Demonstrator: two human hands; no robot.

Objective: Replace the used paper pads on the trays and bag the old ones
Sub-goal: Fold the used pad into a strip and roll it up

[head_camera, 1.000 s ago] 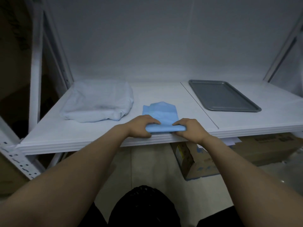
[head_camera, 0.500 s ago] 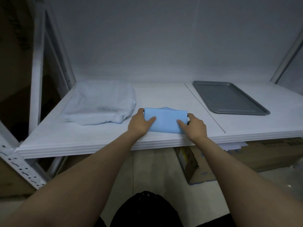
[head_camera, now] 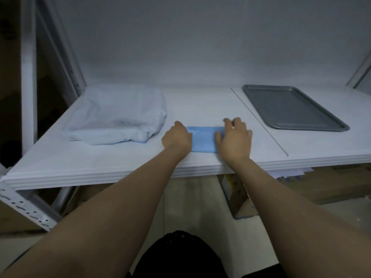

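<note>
A folded blue paper pad [head_camera: 203, 138] lies on the white shelf [head_camera: 120, 163] near its front edge. My left hand [head_camera: 176, 137] rests on the pad's left end, and my right hand [head_camera: 234, 137] lies flat over its right end with the fingers spread. Both hands press the pad down onto the shelf. A bare grey metal tray [head_camera: 291, 107] sits at the right. A translucent white plastic bag [head_camera: 116, 115] with something bulky inside lies at the left.
White rack uprights [head_camera: 30, 77] rise at the left and a diagonal brace [head_camera: 359, 73] at the far right. Cardboard boxes [head_camera: 321, 183] stand on the floor under the shelf. A thin seam [head_camera: 259, 121] splits the shelf surface left of the tray.
The pad was rolled or folded away from the shelf edge into a smaller, flatter packet. My hands went from gripping its near edge to pressing on top of it.
</note>
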